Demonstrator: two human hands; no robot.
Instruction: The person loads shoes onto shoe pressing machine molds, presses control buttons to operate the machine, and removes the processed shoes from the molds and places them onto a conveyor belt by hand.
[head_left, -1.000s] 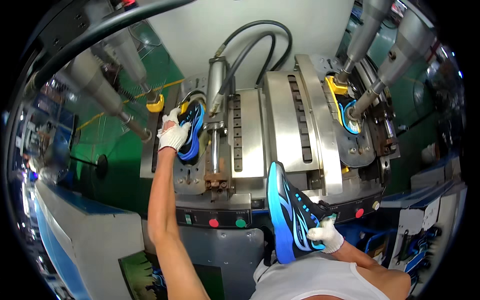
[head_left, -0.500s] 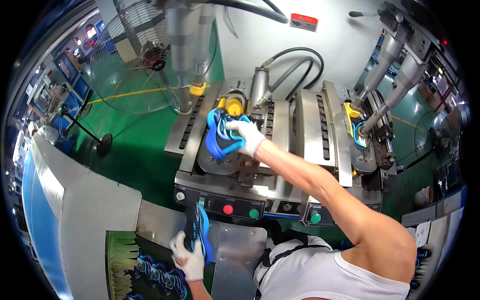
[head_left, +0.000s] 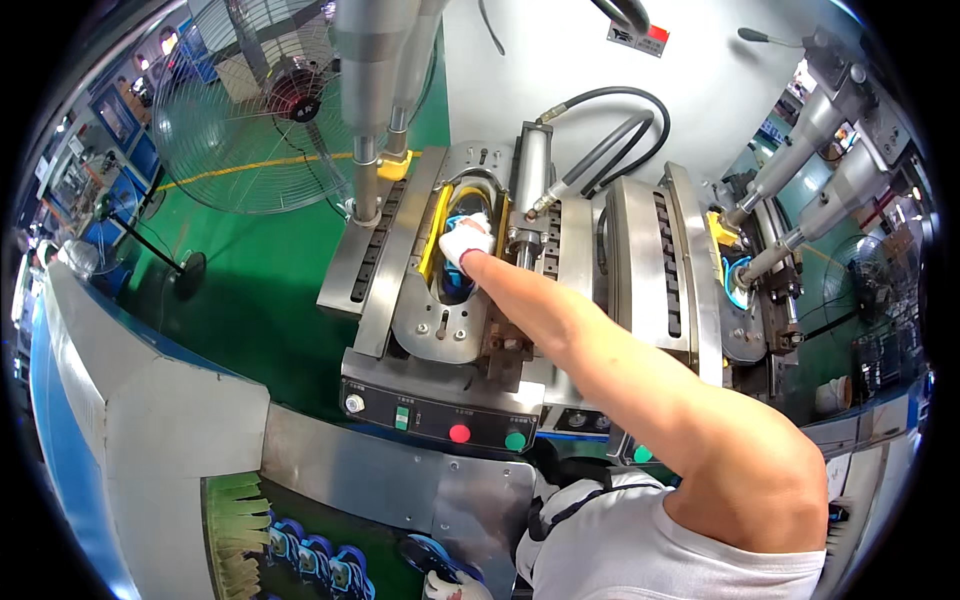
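Observation:
My right hand (head_left: 466, 242), in a white knit glove, reaches into the left press station and grips a black and blue shoe (head_left: 455, 285). The shoe lies lengthwise between the yellow side pads (head_left: 437, 235) of the metal press bed (head_left: 440, 335). My fingers are partly hidden inside the shoe's opening. At the lower edge, my left hand (head_left: 455, 588), gloved too and partly cut off, is closed at the end of another blue and black shoe (head_left: 432, 553), low beside the metal plate. Its fingertips are mostly hidden.
Several similar shoes (head_left: 315, 560) sit on a green belt behind a bristle curtain (head_left: 235, 530). A control panel (head_left: 440, 415) with buttons fronts the press. Thick cylinders (head_left: 375, 80) hang above its left side. On the right, a second station (head_left: 740, 290) holds another shoe. A fan (head_left: 290, 105) stands far left.
My right hand has lowered its shoe from above the press bed into place between the yellow pads. My left hand has moved down and right with the other shoe, toward the lower edge.

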